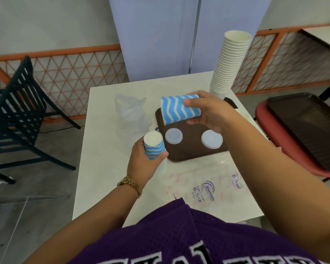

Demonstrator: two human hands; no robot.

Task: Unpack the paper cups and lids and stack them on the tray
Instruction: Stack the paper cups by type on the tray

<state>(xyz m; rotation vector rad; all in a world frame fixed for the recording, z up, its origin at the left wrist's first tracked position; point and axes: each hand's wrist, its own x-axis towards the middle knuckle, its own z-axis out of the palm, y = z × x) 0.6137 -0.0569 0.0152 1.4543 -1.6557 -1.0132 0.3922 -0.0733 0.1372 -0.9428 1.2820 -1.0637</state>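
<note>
- Purple mesh jersey with white lettering filled the bottom of the head view, and a gold link watch sat on the left wrist.
- Just beyond it, a flattened clear plastic sleeve printed "Paper Cups 6.5oz" lay on the white square table.
- Left hand had its fingers and thumb wrapped round a blue-and-cream wavy-striped paper cup, held upright beside the tray's near-left corner.
- Right hand gripped a second, longer bundle of blue-and-cream wavy-striped paper cups, tipped on its side above the brown rectangular plastic tray; the thumb pressed on its striped wall and the fingers curled under.
- Two round translucent white plastic lids lay flat on the tray, well apart from each other.
- At the tray's far-right end stood a tall stack of plain white paper cups, leaning slightly.
- A crumpled clear plastic bag lay left of the tray.
- The cups looked light, thin-walled and easy to dent; a gentle hold round the mid-wall, or near the stiffer rolled rim, should serve.
- The tall stack seemed likely to topple if knocked.
</note>
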